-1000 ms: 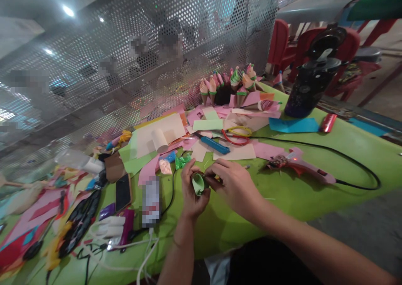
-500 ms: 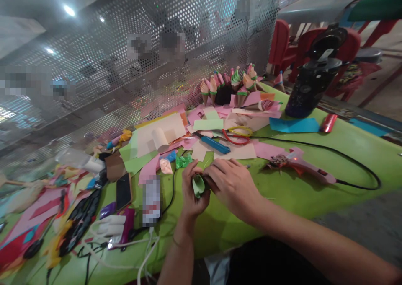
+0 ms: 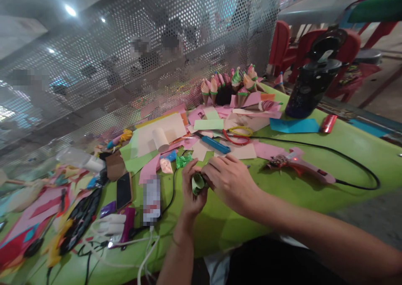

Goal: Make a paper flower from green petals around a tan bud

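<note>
A small green rolled piece of paper [image 3: 197, 184] is held above the table, its curled end facing me. My left hand [image 3: 191, 193] is wrapped around it from the left. From the right, the fingers of my right hand [image 3: 224, 178] are pinched at its edge; their tips are partly hidden. Just beyond my hands lie a green foil wrapper [image 3: 184, 161], a pale pink piece [image 3: 166, 166] and a blue-handled tool [image 3: 215, 144]. To the right rests a pink hot glue gun [image 3: 309, 168] with a lit red light.
Paper ice-cream cones [image 3: 237, 81] stand at the back, near a perforated metal screen [image 3: 125, 67]. A dark tumbler [image 3: 309, 88] with its lid up is at the right. A phone [image 3: 124, 191], a power strip [image 3: 128, 226], white cables and paper scraps crowd the left.
The rolled green paper has turned slightly, with its open end now rounder and tipped upward. Both hands have shifted only a little.
</note>
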Demonstrator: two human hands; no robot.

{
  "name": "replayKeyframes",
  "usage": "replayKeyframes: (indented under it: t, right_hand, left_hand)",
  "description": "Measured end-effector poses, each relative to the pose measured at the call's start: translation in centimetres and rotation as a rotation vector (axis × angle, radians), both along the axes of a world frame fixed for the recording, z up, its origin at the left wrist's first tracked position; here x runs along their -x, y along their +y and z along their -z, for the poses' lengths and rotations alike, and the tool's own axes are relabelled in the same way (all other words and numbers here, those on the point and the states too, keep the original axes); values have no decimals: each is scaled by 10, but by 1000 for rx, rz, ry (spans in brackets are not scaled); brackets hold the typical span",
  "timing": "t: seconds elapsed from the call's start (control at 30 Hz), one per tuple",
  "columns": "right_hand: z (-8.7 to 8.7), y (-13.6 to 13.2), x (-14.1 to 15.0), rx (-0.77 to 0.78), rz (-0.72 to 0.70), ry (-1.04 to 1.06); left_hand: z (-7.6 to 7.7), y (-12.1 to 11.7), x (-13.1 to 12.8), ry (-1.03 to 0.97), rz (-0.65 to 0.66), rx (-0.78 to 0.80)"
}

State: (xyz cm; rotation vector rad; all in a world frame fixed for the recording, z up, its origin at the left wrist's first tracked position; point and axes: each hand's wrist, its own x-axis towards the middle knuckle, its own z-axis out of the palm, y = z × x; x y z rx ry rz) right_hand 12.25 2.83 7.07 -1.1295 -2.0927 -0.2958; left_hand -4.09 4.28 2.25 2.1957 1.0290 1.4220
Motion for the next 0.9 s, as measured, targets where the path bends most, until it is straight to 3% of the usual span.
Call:
replayKeyframes:
  t: [0.3,0.9]
  right_hand:
    - [-1,7,0,135,-15,81]
    - [-20,11,1,234,-47,-88]
  left_hand:
    - [-2,-2,-2,-59,21,65]
    - [-4,-2,-5,-133,95,101]
